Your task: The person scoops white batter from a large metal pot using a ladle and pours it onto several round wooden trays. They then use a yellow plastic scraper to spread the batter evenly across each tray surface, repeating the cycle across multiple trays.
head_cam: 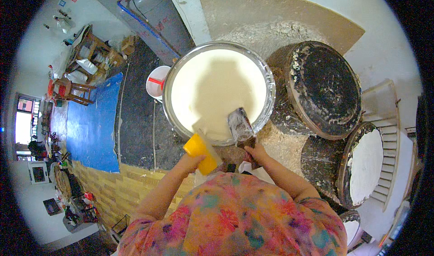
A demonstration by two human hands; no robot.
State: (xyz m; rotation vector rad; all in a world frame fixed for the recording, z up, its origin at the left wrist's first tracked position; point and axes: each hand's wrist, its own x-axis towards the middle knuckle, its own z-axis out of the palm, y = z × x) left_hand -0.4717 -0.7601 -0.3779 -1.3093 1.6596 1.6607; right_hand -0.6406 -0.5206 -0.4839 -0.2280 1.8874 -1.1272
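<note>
A large round vat (pixel 270 86) of cream-coloured liquid (pixel 217 86) stands in front of me, with my shadow across the surface. My left hand (pixel 192 162) grips a yellow block-like tool (pixel 207 164) with a flat greyish edge, just below the near left rim. In my right hand (pixel 257 155) is the dark handle of a broad tool (pixel 240 124) smeared with white. Its wide end reaches over the near right rim, above the liquid. Whether it touches the liquid is unclear, and the fingers are partly hidden.
A white bucket (pixel 154 90) stands left of the vat. To the right are a dark lidded drum (pixel 327 90) and another drum (pixel 344 168) with a white top. A grey tank (pixel 156 22) with a blue hose stands beyond. A blue sheet (pixel 93 127) covers floor at left, near a wooden stool (pixel 73 90).
</note>
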